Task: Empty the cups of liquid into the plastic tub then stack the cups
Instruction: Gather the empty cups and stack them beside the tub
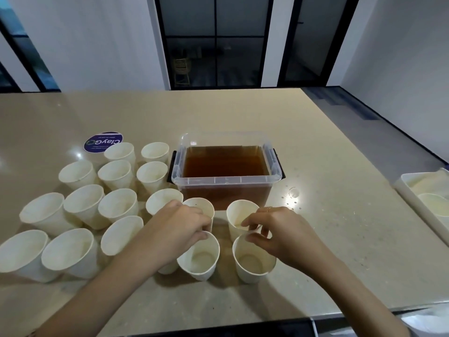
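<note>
A clear plastic tub (184, 177) holding brown liquid stands mid-table. Several empty white paper cups stand to its left and in front of it. My left hand (179, 229) pinches the far rim of a near cup (201, 260), just in front of another cup (202, 206). My right hand (274, 231) pinches the far rim of the near right cup (252, 262), in front of a cup (239, 216) that stands by the tub. All cups in view look empty.
A round purple sticker (97, 142) lies on the beige table (328, 239) behind the cups. A white tray (408, 198) with a bowl sits at the right edge. Droplets speckle the table right of the tub. The table's near edge runs below my arms.
</note>
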Demonstrator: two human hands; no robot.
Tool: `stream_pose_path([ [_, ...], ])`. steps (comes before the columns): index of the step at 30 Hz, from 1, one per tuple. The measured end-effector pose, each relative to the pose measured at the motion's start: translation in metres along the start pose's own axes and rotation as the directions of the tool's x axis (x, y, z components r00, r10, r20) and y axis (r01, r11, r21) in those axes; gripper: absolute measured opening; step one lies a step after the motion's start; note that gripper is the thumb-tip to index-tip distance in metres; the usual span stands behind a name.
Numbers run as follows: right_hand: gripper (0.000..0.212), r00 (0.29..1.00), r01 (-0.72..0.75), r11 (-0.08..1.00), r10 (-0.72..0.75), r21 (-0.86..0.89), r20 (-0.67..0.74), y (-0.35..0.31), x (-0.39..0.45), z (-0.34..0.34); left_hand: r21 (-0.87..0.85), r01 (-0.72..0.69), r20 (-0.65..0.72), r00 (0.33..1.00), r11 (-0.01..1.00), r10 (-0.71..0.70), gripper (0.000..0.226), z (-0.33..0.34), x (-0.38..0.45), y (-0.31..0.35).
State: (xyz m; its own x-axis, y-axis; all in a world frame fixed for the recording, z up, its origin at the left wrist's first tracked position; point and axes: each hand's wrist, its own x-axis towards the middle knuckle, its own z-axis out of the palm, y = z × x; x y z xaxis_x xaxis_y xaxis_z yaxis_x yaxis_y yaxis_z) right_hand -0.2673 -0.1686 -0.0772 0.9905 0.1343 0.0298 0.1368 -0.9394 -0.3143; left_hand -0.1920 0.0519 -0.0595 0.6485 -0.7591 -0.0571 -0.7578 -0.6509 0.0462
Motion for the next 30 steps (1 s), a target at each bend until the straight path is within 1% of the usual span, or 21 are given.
stream_pose_path([
  [5,0.024,1.000,-0.008,0.999,0.008,0.045,-0.012,0.005,-0.002,-0.003,-0.116,-0.008,-0.076,0.997,0.993,-0.001,0.016,-0.016,-0.001,0.001],
  [9,0.032,1.000,-0.005,0.993,0.008,0.119,-0.028,0.010,-0.007,-0.010,-0.207,-0.040,-0.172,0.985,0.977,0.004,0.007,-0.033,-0.004,-0.002],
  [11,0.034,0.999,0.004,0.983,0.004,0.181,-0.047,0.015,-0.012,-0.013,-0.249,-0.073,-0.231,0.973,0.966,0.014,0.011,-0.042,-0.006,-0.003],
  [14,0.033,0.997,0.008,0.969,0.011,0.245,-0.076,0.023,-0.018,-0.017,-0.270,-0.140,-0.343,0.939,0.953,0.041,0.014,-0.060,-0.010,-0.001],
  [17,0.030,0.994,0.005,0.964,0.024,0.264,-0.105,0.028,-0.022,-0.019,-0.233,-0.201,-0.440,0.894,0.952,0.081,0.011,-0.081,-0.012,0.001],
  [20,0.027,0.993,-0.004,0.962,0.036,0.275,-0.113,0.029,-0.026,-0.020,-0.249,-0.284,-0.506,0.854,0.926,0.126,0.016,-0.096,-0.006,0.009],
  [22,0.025,0.992,-0.007,0.960,0.042,0.280,-0.120,0.030,-0.027,-0.020,-0.239,-0.301,-0.490,0.858,0.923,0.153,0.012,-0.095,0.004,0.016],
  [24,0.023,0.989,-0.008,0.956,0.050,0.293,-0.136,0.032,-0.029,-0.020,-0.227,-0.292,-0.412,0.893,0.929,0.180,0.010,-0.088,0.017,0.025],
  [27,0.020,0.984,-0.019,0.948,0.073,0.318,-0.160,0.036,-0.032,-0.020,-0.190,-0.271,-0.248,0.943,0.944,0.221,0.016,-0.068,0.032,0.038],
  [30,0.020,0.982,-0.029,0.942,0.089,0.334,-0.166,0.040,-0.036,-0.020,-0.110,-0.273,-0.137,0.957,0.956,0.257,0.030,-0.046,0.041,0.049],
])
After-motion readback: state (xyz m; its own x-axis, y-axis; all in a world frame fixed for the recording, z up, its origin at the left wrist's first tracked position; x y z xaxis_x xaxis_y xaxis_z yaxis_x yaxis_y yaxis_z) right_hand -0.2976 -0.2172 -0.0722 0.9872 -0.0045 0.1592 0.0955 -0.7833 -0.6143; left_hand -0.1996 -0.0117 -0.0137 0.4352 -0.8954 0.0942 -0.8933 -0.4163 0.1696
